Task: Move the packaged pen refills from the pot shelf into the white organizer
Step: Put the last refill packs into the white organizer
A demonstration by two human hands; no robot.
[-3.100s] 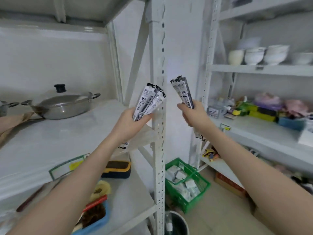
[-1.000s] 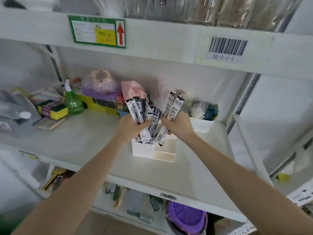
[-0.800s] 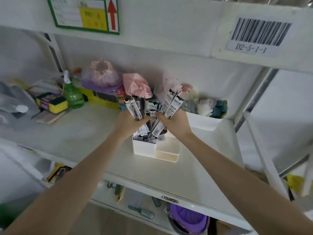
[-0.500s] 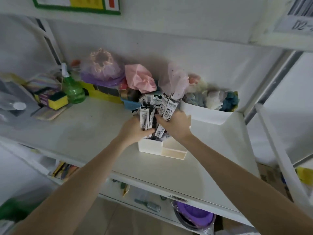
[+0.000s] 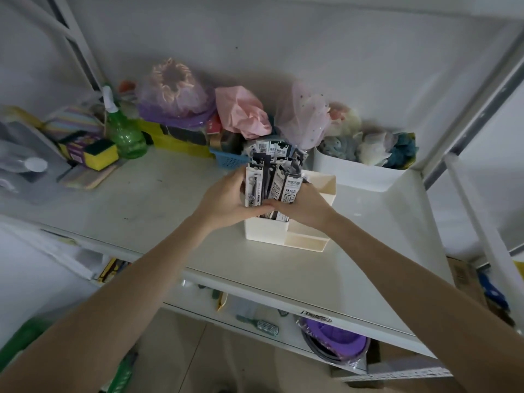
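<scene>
The white organizer (image 5: 266,236) stands on the middle of a white shelf. Several black-and-white packaged pen refills (image 5: 270,177) stand upright as a bundle in its tall left compartment. My left hand (image 5: 226,199) wraps the bundle from the left. My right hand (image 5: 304,204) holds it from the right. Both hands grip the packs just above the organizer's rim. The low front compartment (image 5: 304,241) on the right holds nothing.
Behind the organizer sit a blue basket (image 5: 228,160), pink and purple bagged items (image 5: 241,112) and a white bin (image 5: 355,173) of bath sponges. A green spray bottle (image 5: 123,129) and yellow sponges (image 5: 97,153) stand to the left. A rack post (image 5: 482,219) rises on the right.
Both hands have brought their separate packs together into one upright bundle and lowered it into the organizer's left compartment. The view has tilted down and closer to the shelf.
</scene>
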